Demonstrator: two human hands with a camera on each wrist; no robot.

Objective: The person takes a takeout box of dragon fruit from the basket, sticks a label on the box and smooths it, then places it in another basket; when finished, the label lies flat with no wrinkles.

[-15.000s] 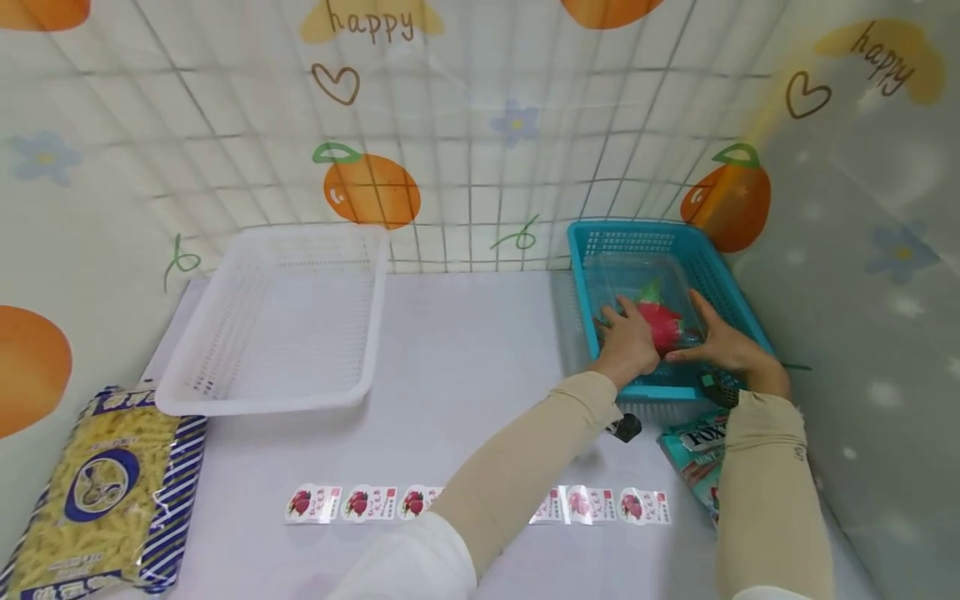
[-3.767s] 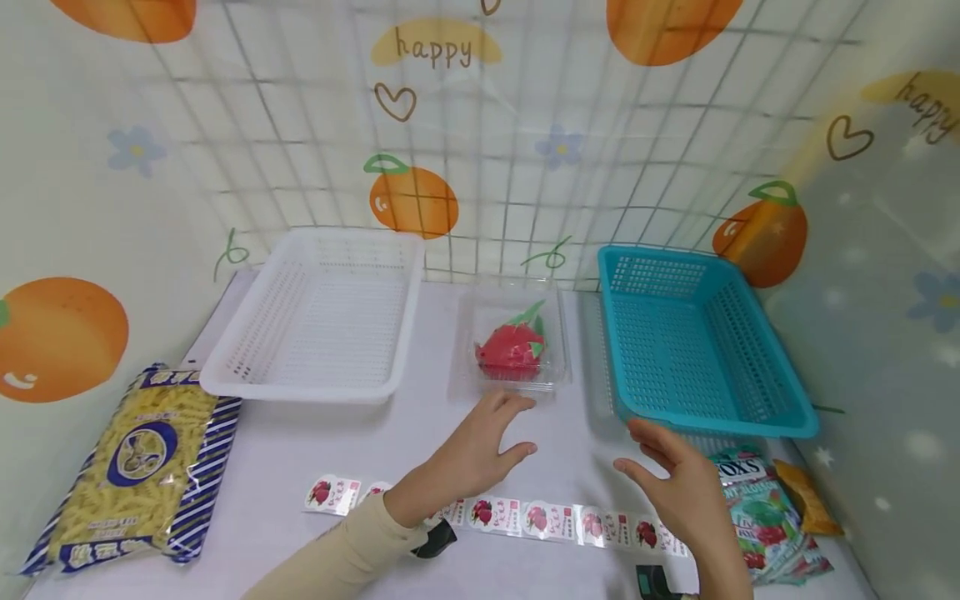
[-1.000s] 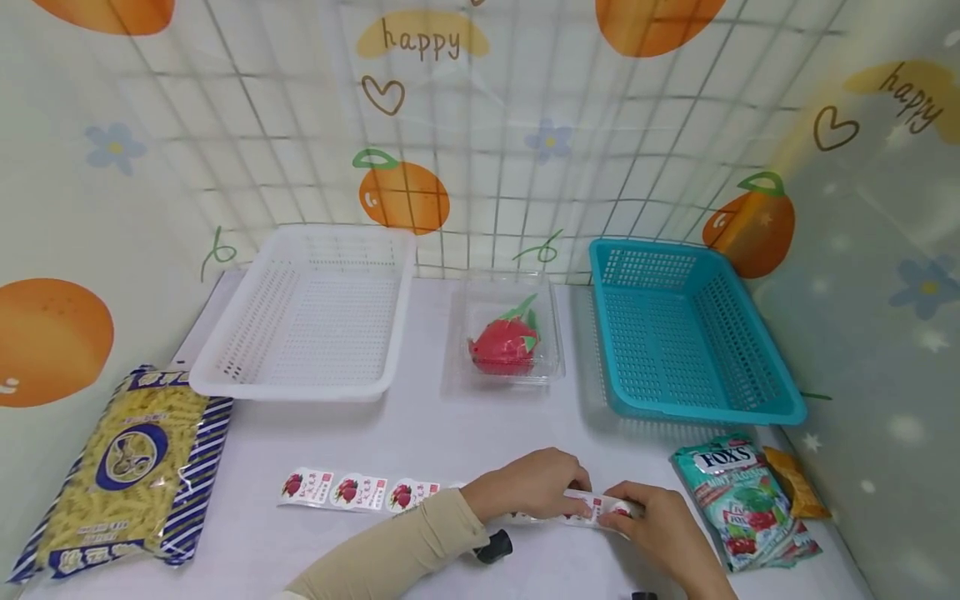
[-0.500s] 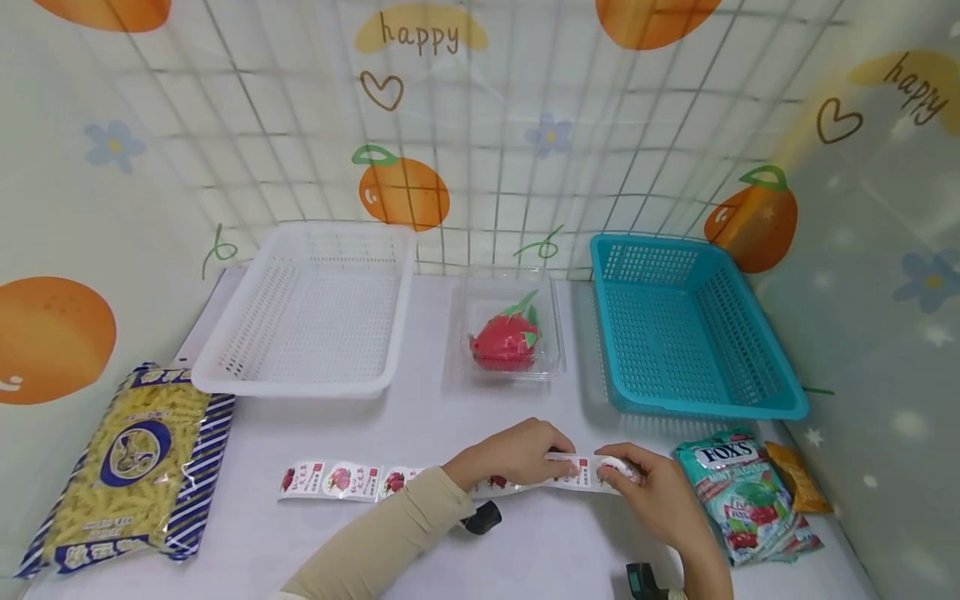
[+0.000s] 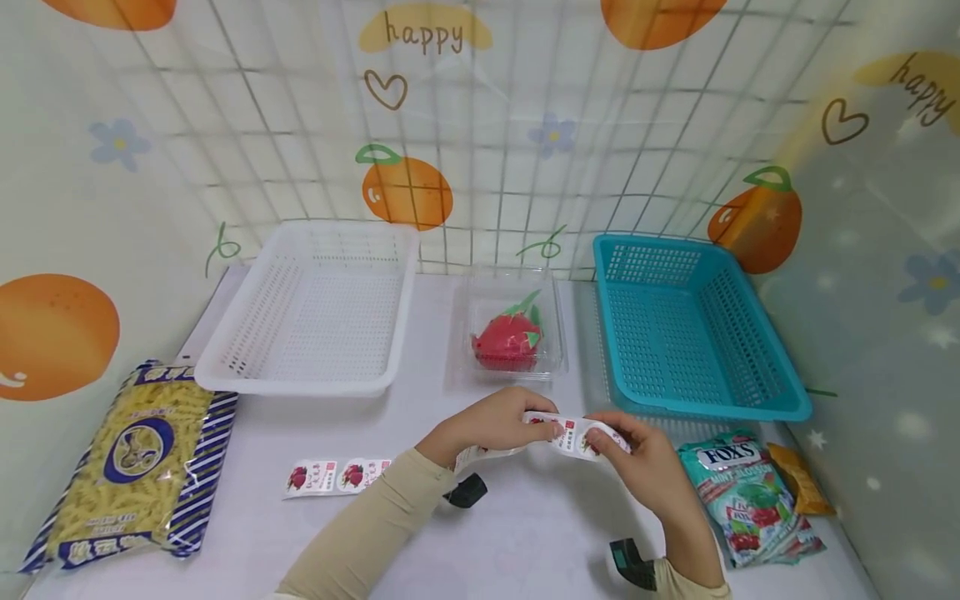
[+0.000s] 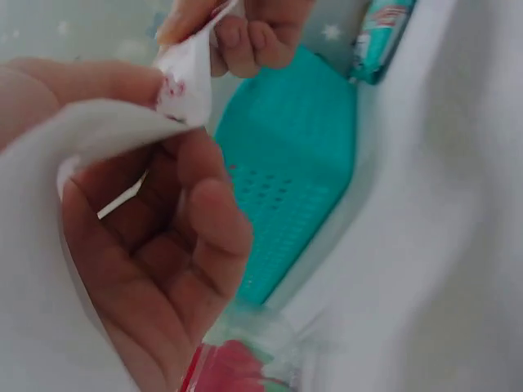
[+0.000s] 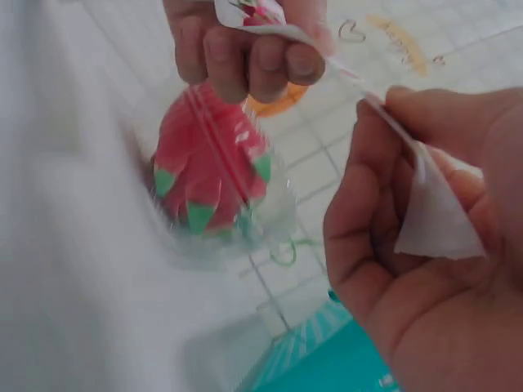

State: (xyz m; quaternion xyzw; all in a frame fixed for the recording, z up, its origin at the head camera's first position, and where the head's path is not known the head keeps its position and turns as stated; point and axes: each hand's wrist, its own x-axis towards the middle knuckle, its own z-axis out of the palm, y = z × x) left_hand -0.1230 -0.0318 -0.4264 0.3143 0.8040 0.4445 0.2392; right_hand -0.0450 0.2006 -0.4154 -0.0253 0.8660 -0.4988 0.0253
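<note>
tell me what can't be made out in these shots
- Print on the sticker strip: too small in the head view, blurred in both wrist views.
- Middle of the strip: hidden behind the left hand in the head view.
- Clear box with the toy dragon fruit: cut off by the bottom edge in the left wrist view.
- Orange packet: partly covered by the FOX'S candy bag, label unreadable.

A white basket sits at ten o'clock on the table, a teal basket at two, a clear box with a dragon fruit between them. A pasta bag lies at eight o'clock, a candy bag at four.
</note>
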